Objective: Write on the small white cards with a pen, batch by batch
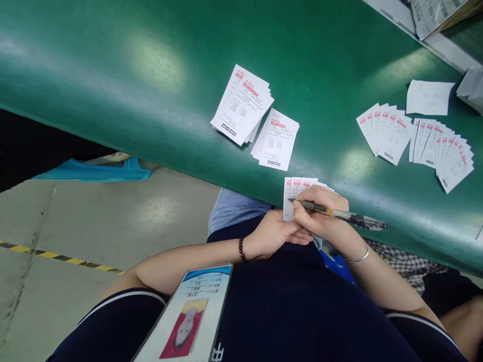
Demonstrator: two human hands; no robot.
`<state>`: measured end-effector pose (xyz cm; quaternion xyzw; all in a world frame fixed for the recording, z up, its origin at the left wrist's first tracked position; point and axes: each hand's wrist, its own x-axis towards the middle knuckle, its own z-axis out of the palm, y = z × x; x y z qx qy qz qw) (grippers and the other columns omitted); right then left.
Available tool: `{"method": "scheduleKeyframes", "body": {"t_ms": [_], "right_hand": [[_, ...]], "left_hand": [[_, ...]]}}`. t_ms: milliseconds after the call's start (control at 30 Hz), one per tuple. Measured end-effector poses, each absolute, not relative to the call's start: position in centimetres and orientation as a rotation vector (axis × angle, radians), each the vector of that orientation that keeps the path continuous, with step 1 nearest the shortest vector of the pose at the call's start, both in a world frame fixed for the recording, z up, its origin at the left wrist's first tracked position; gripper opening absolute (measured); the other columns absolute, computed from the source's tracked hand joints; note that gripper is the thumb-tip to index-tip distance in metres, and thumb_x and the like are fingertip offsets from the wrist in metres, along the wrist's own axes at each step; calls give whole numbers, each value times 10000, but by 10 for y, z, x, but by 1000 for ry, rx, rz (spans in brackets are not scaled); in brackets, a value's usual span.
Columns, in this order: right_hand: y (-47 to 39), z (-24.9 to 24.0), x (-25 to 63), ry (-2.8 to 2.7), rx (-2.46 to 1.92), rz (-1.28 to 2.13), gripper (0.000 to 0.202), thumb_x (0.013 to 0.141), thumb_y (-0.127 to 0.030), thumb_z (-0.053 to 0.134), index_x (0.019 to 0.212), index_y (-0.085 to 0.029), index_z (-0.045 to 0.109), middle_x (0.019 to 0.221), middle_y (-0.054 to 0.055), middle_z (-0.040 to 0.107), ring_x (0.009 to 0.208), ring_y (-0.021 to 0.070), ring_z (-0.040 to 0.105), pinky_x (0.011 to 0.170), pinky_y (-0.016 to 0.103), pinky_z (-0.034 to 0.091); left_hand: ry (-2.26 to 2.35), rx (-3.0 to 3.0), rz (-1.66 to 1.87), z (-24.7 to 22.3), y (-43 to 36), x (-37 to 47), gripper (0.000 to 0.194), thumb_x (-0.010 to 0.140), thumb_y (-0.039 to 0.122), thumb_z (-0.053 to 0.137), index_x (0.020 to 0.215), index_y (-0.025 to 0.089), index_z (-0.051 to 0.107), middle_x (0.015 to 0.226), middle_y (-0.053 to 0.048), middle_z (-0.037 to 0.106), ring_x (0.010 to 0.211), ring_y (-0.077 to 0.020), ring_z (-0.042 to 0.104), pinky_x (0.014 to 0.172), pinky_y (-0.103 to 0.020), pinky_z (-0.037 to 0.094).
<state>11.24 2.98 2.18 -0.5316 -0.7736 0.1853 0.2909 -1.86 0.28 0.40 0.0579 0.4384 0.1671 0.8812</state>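
The pen [339,213] lies nearly level in the right hand [325,197], its long axis slanting slightly, nib aimed to the person's left over a fan of certificate cards [296,187] at the near edge of the green table [181,125]. The right grip pinches the barrel near the nib, thumb and fingers closed round it; the clear rear end juts free past the wrist. Below, the left hand [274,232] holds the fan's lower edge, the cards' red headings facing away from the body. From here I can't see the left thumb's hold, and the right knuckles cover most of the fan, its small print too fine to read
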Motion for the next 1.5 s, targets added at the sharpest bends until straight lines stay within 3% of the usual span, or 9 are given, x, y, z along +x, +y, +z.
{"method": "scheduleKeyframes", "body": {"t_ms": [367, 533, 667, 867, 1000, 1500], "right_hand": [[30, 20, 115, -2073, -1409, 490, 99, 750, -181, 588, 663, -227, 586, 569, -25, 637, 509, 131, 598, 536, 271, 511], [29, 21, 119, -1904, -1423, 718, 66, 751, -177, 619, 707, -219, 594, 603, -33, 634, 484, 105, 552, 467, 242, 460], [28, 30, 123, -1773, -1459, 828, 61, 768, -190, 638, 733, -229, 607, 611, -42, 625, 485, 103, 541, 450, 240, 444], [29, 34, 129, -1920, -1412, 649, 90, 744, -154, 631, 709, -227, 592, 593, -36, 616, 486, 110, 538, 466, 253, 440], [29, 23, 130, -1942, -1415, 623, 89, 743, -155, 607, 689, -221, 580, 596, -26, 618, 501, 118, 558, 480, 253, 458], [31, 17, 128, -2052, -1281, 520, 83, 777, -150, 610, 738, -212, 571, 595, -17, 627, 523, 129, 583, 539, 274, 505]], "left_hand": [[891, 137, 369, 2, 1, -21, 305, 714, 334, 802, 825, 65, 713, 724, -114, 732, 713, -205, 726, 779, -357, 596], [895, 145, 381, 0, -1, -20, 366, 688, 391, 822, 833, 73, 712, 704, -103, 726, 680, -201, 716, 756, -364, 597], [921, 130, 369, 3, 1, -20, 308, 714, 345, 812, 800, 72, 697, 671, -94, 715, 648, -185, 708, 714, -331, 600], [925, 130, 361, 6, 3, -19, 211, 802, 254, 740, 884, 67, 685, 723, -107, 728, 694, -186, 719, 705, -307, 600], [922, 115, 373, 3, 1, -17, 156, 812, 231, 725, 830, 81, 689, 671, -83, 713, 665, -170, 709, 697, -300, 600], [905, 131, 392, 1, -1, -18, 240, 749, 279, 782, 818, 63, 703, 689, -102, 724, 676, -194, 718, 705, -319, 602]]}}
